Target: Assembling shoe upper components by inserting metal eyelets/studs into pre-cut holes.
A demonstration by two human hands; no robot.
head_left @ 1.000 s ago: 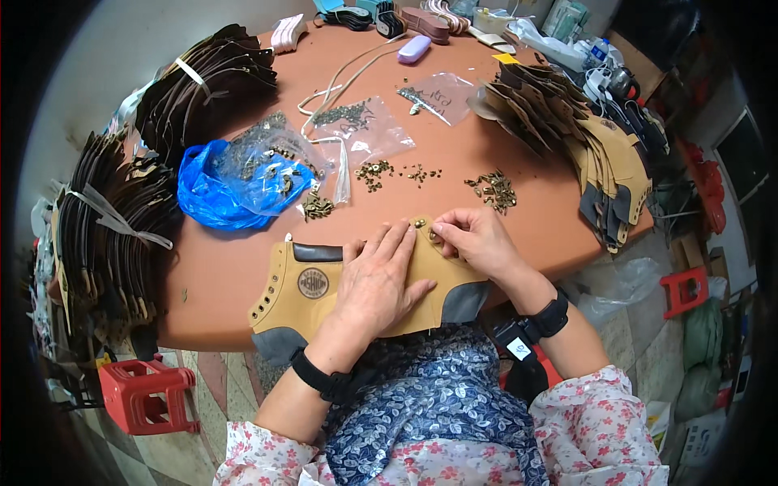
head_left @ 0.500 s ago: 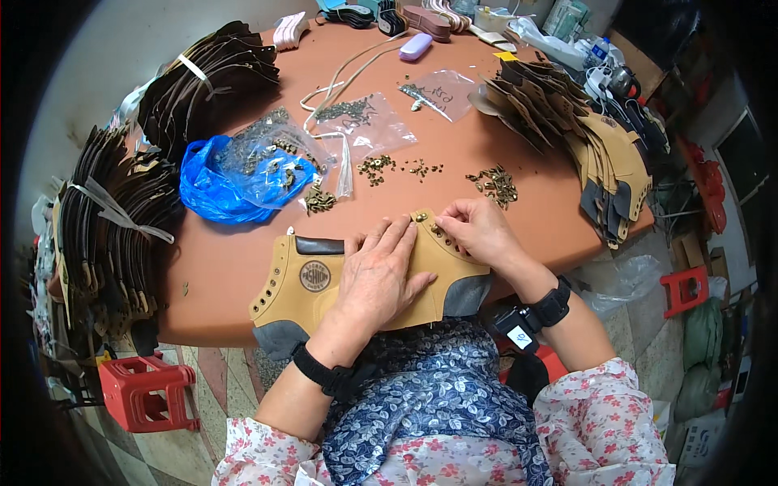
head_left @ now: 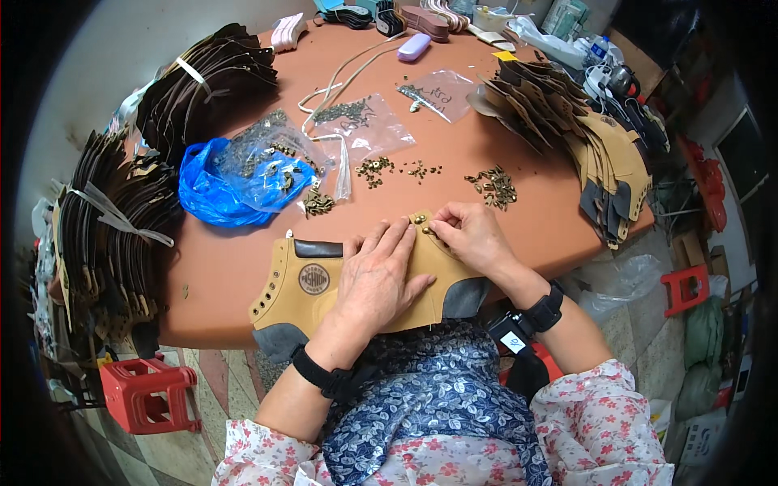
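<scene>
A tan shoe upper (head_left: 447,266) with grey suede ends and a dark round emblem (head_left: 314,279) lies flat at the table's near edge. My left hand (head_left: 377,279) rests on its middle, fingers stretched out, pressing it down. Eyelet holes run down the upper's left edge. At the top of its right edge sit brass lace hooks (head_left: 420,219). My right hand (head_left: 476,236) is at that same edge, thumb and forefinger pinched right beside the hooks. Whatever lies between those fingertips is hidden.
Loose brass pieces lie in small heaps (head_left: 496,188) beyond the upper. A blue plastic bag (head_left: 219,190) and clear bags (head_left: 369,130) of hardware are behind. Stacked dark uppers (head_left: 121,219) stand left, brown and tan ones (head_left: 604,162) right. Red stools (head_left: 150,393) flank the table.
My right hand has shifted slightly left and down along the upper's right edge, and a second brass hook now shows clearly beside its fingertips. My left hand has stayed put.
</scene>
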